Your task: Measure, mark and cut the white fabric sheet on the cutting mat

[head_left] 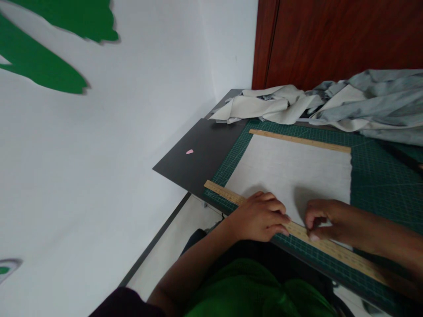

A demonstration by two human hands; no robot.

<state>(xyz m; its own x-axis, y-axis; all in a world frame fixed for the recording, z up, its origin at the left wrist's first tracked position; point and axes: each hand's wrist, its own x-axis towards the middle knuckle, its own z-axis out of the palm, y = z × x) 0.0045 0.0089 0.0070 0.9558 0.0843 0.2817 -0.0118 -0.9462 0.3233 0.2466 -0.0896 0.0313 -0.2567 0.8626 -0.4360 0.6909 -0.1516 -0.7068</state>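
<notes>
A white piece of cloth (297, 165) lies flat on a green cutting mat (390, 189). Along its near edge runs a long wooden ruler (337, 252), and a second wooden ruler (300, 140) lies across its far edge. My left hand (261, 215) presses on the near ruler, fingers bent over it and close together. To its right, my right hand (325, 220) is closed in a pinch, thumb and forefinger meeting at the near ruler. Whatever sits between those fingertips is too small or hidden to make out.
Grey and cream fabric (280, 103) is heaped along the back of the table. A small pink piece (189, 151) rests on the dark tabletop (205, 136) at left. A dark strip-like object (401, 157) lies at the right. A white wall (132, 110) borders the left side.
</notes>
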